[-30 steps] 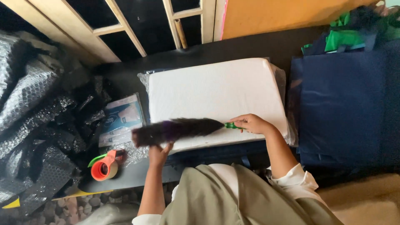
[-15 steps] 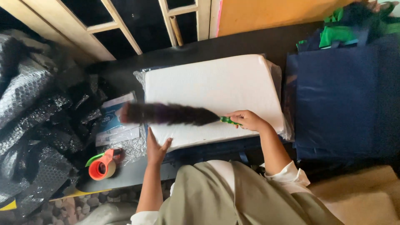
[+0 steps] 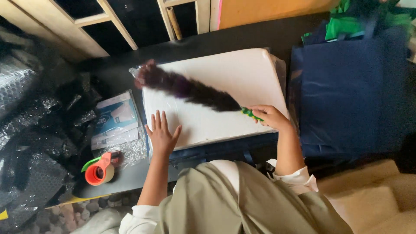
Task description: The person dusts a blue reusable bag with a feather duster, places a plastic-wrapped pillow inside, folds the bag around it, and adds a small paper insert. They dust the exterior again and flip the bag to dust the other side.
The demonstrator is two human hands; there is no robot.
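Observation:
A white plastic-wrapped slab [image 3: 242,73] lies on a dark table in front of me. My right hand [image 3: 271,117] grips the green handle of a dark, fluffy feather duster [image 3: 186,86]. The duster stretches diagonally up-left across the slab, its tip at the slab's far left corner. My left hand [image 3: 161,134] lies flat with fingers spread on the slab's near left edge.
An orange and green tape dispenser [image 3: 100,169] sits at the table's near left. A blue and white flat packet [image 3: 116,119] lies beside the slab. Black bubble wrap [image 3: 34,143] piles up at left. Dark blue fabric bags [image 3: 346,95] stand at right.
The duster has swung from lying along the slab's near edge up toward its far left corner. My left hand came off the duster's end and now presses flat on the slab.

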